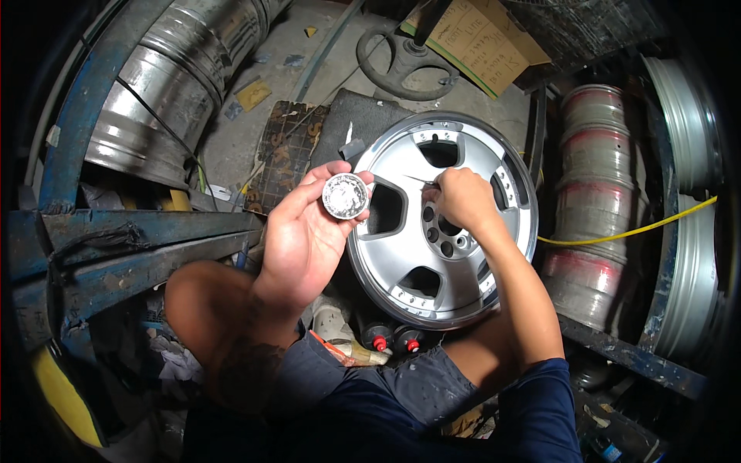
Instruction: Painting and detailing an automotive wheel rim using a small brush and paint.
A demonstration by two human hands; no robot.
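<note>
My left hand (305, 224), palm up, holds a small round cup (345, 196) of silvery paint between thumb and fingers, left of the wheel. A silver car wheel rim (401, 262) with a polished lip, wide spokes and small studs leans in front of my legs. Over its upper spoke, just above the hub holes, my right hand (465, 199) is closed on a slim, fine-tipped paintbrush (421, 181). The brush tip points left, at or close to the spoke's face; contact cannot be made out. Most of the handle is hidden by my fingers.
Large metal rims (158, 100) sit at the left behind a blue steel frame (139, 239). Stacked rims (594, 193) line the right, with a yellow hose (617, 241) crossing them. A steering wheel (405, 65) and cardboard (486, 46) lie beyond; red-capped bottles (380, 342) stand below the rim.
</note>
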